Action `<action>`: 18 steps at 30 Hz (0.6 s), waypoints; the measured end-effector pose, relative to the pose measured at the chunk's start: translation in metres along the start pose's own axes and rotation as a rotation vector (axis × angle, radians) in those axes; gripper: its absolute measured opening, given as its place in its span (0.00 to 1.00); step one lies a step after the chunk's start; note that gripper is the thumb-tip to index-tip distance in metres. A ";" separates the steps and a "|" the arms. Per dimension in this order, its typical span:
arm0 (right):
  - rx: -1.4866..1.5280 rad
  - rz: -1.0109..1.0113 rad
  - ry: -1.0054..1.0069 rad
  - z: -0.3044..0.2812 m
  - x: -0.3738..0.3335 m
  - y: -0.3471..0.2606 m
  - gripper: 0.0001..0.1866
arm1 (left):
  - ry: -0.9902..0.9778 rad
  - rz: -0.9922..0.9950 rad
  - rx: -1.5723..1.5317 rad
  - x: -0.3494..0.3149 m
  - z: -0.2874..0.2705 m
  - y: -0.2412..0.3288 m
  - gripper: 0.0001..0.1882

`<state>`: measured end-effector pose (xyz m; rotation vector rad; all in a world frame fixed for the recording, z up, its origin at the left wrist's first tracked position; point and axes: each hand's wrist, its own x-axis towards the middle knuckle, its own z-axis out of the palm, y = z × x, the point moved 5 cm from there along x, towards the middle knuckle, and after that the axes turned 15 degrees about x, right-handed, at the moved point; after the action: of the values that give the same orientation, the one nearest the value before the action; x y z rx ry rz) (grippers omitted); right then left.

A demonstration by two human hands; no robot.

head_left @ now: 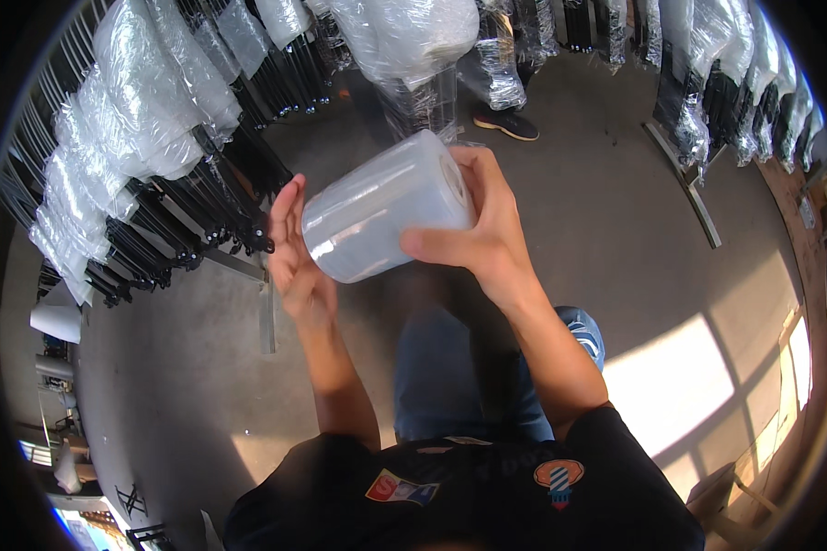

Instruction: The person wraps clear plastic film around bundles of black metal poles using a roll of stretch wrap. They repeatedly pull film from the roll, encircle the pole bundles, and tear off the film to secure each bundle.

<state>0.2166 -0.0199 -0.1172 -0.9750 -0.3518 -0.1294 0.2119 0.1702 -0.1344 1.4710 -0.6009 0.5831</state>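
A thick roll of clear stretch film is tilted in front of my body, its right end higher than its left. My right hand grips it around the right end, thumb across the near side and fingers behind it. The hollow core shows at that end, next to my palm. At the roll's left end is my left hand, fingers stretched upward and apart; I cannot tell whether it touches the film. Just ahead of the roll hangs a bundle wrapped in clear plastic.
Black parts with plastic-wrapped tops hang in rows at the left. More wrapped bundles hang at the far right above a metal stand leg. A person's shoe stands on the grey floor ahead. Another metal leg is at left.
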 end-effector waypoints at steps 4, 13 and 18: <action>0.001 0.013 0.031 0.001 -0.001 0.007 0.40 | -0.025 0.150 0.872 -0.018 0.003 0.038 0.39; -0.128 -0.049 -0.057 0.002 -0.001 0.004 0.31 | -0.147 0.155 1.294 0.016 0.057 0.050 0.45; -0.068 -0.097 0.165 -0.057 0.106 0.014 0.19 | 0.112 0.112 0.908 0.004 0.028 0.040 0.45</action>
<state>0.3327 -0.0542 -0.1203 -1.0072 -0.2446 -0.3099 0.1871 0.1429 -0.1024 2.2334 -0.3292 1.1060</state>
